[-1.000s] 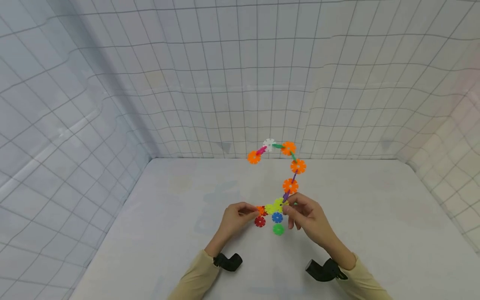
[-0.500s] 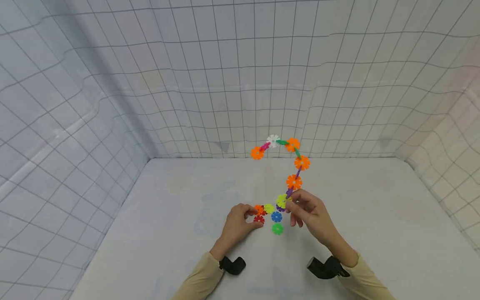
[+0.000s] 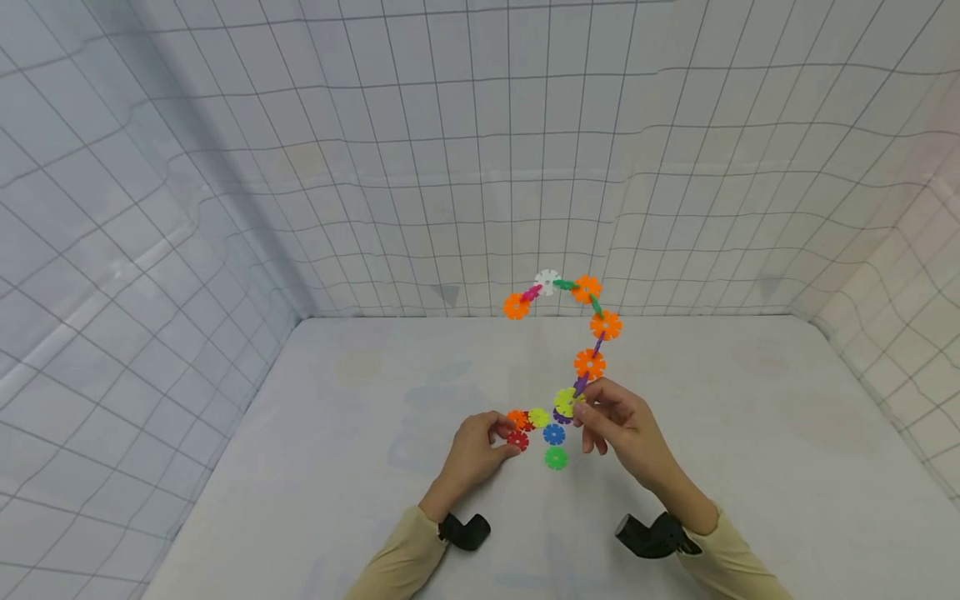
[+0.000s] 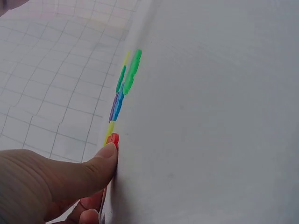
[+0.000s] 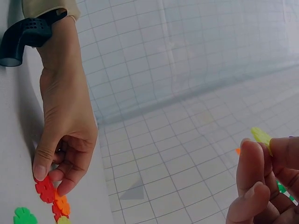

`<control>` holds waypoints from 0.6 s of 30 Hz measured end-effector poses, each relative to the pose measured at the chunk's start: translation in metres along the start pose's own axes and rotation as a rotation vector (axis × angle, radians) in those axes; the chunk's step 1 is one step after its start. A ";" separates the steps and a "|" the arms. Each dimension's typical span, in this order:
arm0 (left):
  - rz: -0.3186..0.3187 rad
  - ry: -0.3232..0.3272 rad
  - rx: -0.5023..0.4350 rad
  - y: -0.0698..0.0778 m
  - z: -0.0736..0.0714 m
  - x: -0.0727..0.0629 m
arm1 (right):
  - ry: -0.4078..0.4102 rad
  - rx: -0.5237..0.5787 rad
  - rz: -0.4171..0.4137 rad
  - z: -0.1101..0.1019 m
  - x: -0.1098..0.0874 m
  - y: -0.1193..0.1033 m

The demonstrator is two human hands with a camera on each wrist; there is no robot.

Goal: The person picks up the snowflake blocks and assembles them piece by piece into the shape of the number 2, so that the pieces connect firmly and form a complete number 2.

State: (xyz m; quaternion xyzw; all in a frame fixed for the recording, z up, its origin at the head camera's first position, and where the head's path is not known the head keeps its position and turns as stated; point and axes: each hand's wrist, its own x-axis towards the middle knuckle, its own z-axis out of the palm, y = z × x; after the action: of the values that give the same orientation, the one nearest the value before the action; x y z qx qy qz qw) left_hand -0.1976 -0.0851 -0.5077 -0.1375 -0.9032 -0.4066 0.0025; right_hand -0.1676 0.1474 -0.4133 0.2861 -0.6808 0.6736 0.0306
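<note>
My right hand (image 3: pixel 626 433) pinches a yellow snowflake disc (image 3: pixel 565 402) between thumb and forefinger. It is at the lower end of a curved chain of linked snowflake discs, with orange discs (image 3: pixel 589 364), purple and green ones, and a white disc (image 3: pixel 547 282) at the top. My left hand (image 3: pixel 472 454), low at the table, holds a red snowflake disc (image 3: pixel 517 441) at its edge, thumb on it; its fingertips lie by an orange disc (image 3: pixel 516 419). A smaller yellow disc (image 3: pixel 537 417) adjoins these. In the left wrist view the red disc (image 4: pixel 114 139) shows beyond the thumb.
A blue disc (image 3: pixel 553 434) and a green disc (image 3: pixel 556 458) lie between the hands. A purple disc (image 3: pixel 561 417) is partly hidden behind the held yellow one. The white table (image 3: pixel 360 467) meets grid-patterned curtains (image 3: pixel 420 192) at the back and sides.
The chain and my right hand have shifted slightly up and right, parting the held yellow disc from the smaller yellow one. My left thumb has moved from the orange disc down to the red one.
</note>
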 end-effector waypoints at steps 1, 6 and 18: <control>-0.006 0.000 -0.001 0.000 0.000 0.000 | -0.002 0.003 -0.002 0.000 0.000 0.000; -0.031 -0.005 -0.015 0.000 0.001 0.000 | -0.001 0.006 0.001 0.000 0.000 0.000; -0.019 -0.047 -0.020 0.000 -0.005 0.000 | 0.003 0.004 0.006 0.001 0.000 -0.002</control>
State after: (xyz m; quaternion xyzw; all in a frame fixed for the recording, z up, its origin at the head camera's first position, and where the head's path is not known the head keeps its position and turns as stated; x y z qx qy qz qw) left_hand -0.1984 -0.0888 -0.5040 -0.1386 -0.9002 -0.4121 -0.0241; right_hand -0.1663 0.1466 -0.4115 0.2830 -0.6802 0.6756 0.0288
